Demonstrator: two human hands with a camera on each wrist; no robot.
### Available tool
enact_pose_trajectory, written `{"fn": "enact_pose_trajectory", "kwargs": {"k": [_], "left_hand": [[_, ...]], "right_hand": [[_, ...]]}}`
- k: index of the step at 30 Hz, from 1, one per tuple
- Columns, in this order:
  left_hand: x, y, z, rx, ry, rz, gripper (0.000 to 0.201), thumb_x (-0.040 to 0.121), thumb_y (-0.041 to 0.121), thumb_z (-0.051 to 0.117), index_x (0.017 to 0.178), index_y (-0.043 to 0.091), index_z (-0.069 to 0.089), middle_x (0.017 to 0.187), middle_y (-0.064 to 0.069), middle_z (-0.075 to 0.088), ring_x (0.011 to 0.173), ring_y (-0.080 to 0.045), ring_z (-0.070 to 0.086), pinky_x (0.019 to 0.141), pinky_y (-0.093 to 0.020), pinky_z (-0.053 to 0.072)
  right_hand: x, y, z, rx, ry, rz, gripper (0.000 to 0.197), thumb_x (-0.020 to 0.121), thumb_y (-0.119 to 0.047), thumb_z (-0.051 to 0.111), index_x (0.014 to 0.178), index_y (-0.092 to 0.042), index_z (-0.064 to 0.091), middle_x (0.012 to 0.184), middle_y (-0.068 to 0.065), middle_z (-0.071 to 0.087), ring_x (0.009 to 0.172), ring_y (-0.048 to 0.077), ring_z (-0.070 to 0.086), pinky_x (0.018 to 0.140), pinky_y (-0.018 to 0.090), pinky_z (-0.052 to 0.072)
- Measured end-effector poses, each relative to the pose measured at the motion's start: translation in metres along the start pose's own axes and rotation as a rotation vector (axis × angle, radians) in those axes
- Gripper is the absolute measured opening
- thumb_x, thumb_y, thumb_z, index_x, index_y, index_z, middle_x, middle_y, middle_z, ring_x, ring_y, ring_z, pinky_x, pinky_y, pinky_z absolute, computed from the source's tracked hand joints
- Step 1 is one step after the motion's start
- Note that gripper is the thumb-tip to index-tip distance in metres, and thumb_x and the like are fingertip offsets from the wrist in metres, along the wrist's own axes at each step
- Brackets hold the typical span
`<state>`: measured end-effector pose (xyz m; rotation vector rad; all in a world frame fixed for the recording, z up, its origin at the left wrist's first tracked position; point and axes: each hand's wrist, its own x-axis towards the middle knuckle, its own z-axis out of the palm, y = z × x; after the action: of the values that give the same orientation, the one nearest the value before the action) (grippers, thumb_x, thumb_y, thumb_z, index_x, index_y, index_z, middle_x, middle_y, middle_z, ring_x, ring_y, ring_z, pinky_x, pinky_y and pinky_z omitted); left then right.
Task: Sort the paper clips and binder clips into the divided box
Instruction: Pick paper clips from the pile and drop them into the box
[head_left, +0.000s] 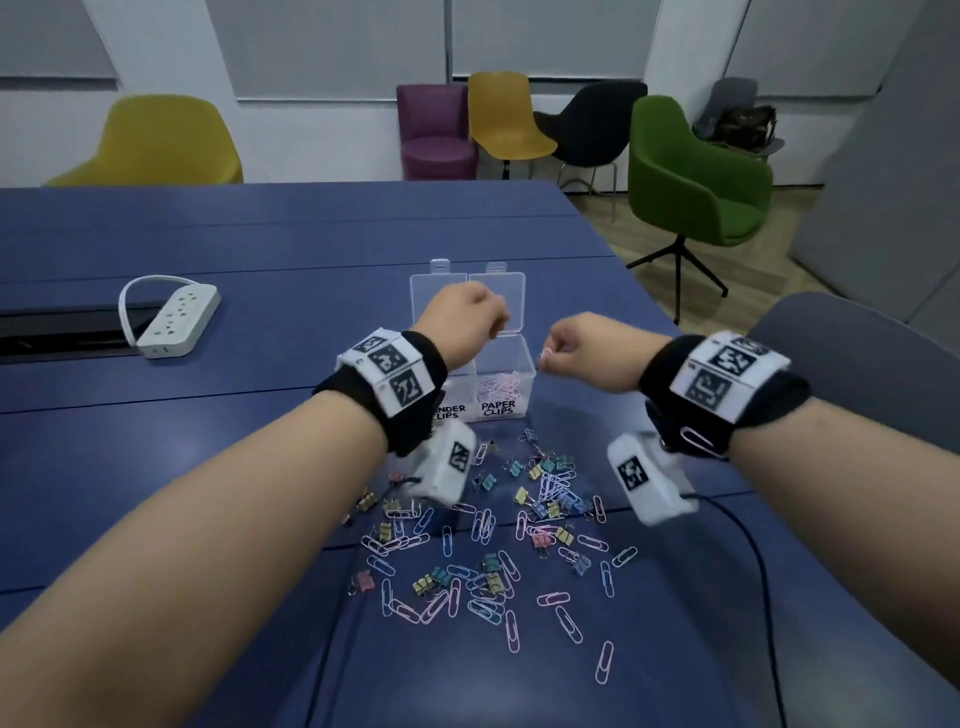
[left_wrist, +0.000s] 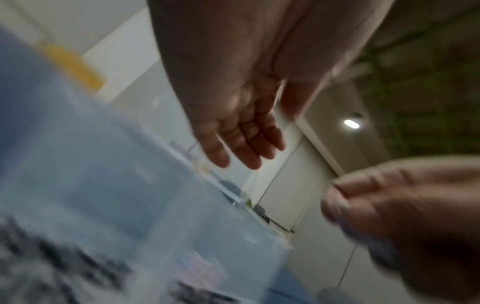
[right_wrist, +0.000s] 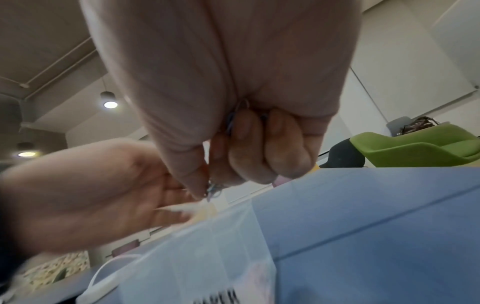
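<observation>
A clear divided box (head_left: 525, 382) stands mid-table, lids open at the back, its halves labelled BINDER CLIPS and PAPER CLIPS. Pink paper clips (head_left: 502, 385) lie in the right half. My left hand (head_left: 491, 322) hovers over the box; in the left wrist view its fingers (left_wrist: 244, 150) are relaxed and empty. Just right of the box, my right hand (head_left: 556, 354) is curled round a small bunch of paper clips (right_wrist: 213, 190), which stick out below the thumb. A mixed pile of pastel paper clips and binder clips (head_left: 493, 530) is scattered on the blue table in front of the box.
A white power strip (head_left: 179, 319) lies at the left beside a cable slot. A dark cable (head_left: 763, 571) runs along the right of the pile. One paper clip (head_left: 698, 441) clings to my right wristband. Chairs stand beyond the table's far and right edges.
</observation>
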<state>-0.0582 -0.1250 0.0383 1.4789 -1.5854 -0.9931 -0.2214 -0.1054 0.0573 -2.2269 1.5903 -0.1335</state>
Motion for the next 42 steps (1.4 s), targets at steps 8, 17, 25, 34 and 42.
{"fn": "enact_pose_trajectory", "kwargs": {"k": [8,17,25,34,42], "left_hand": [[-0.040,-0.035,-0.021,0.914,0.020,0.145,0.016,0.090,0.022,0.053,0.104,0.024,0.061,0.112,-0.001,0.058,0.106,-0.026,0.055,0.092,-0.044,0.047],[-0.043,-0.049,-0.020,0.806,0.053,0.186,0.020,0.089,0.008,0.054,0.099,0.021,0.065,0.106,-0.001,0.062,0.102,-0.025,0.057,0.086,-0.041,0.049],[-0.046,-0.049,-0.021,0.843,0.084,0.191,0.026,0.089,0.009,0.053,0.104,0.027,0.065,0.109,0.005,0.062,0.109,-0.022,0.054,0.085,-0.038,0.039],[-0.059,-0.039,-0.023,0.876,0.062,0.188,0.029,0.092,0.024,0.053,0.121,0.026,0.057,0.122,0.002,0.056,0.117,-0.024,0.050,0.096,-0.044,0.039],[-0.125,-0.017,-0.022,0.720,-0.358,0.341,0.017,0.088,0.024,0.062,0.104,0.019,0.067,0.100,0.004,0.067,0.088,-0.010,0.060,0.082,-0.021,0.049]], "right_hand": [[0.058,-0.040,-0.002,-0.328,-0.085,0.044,0.015,0.091,-0.018,0.054,0.095,-0.006,0.060,0.092,0.011,0.053,0.083,0.022,0.048,0.057,0.027,0.035],[0.067,-0.057,0.001,-0.382,-0.215,0.168,0.028,0.093,-0.021,0.055,0.111,-0.002,0.065,0.085,0.006,0.064,0.052,0.013,0.050,0.055,0.022,0.043],[0.078,-0.056,0.005,0.122,-0.105,0.284,0.044,0.097,-0.041,0.044,0.084,-0.002,0.058,0.077,0.012,0.060,0.065,0.026,0.057,0.076,0.036,0.054],[0.052,-0.046,-0.007,0.223,-0.033,0.148,0.044,0.095,-0.040,0.046,0.099,-0.001,0.065,0.090,0.013,0.064,0.079,0.025,0.061,0.084,0.040,0.055],[-0.062,-0.013,-0.001,-0.196,0.024,-0.153,0.011,0.077,-0.007,0.064,0.083,-0.015,0.068,0.068,-0.007,0.057,0.072,0.015,0.052,0.056,0.011,0.034]]}}
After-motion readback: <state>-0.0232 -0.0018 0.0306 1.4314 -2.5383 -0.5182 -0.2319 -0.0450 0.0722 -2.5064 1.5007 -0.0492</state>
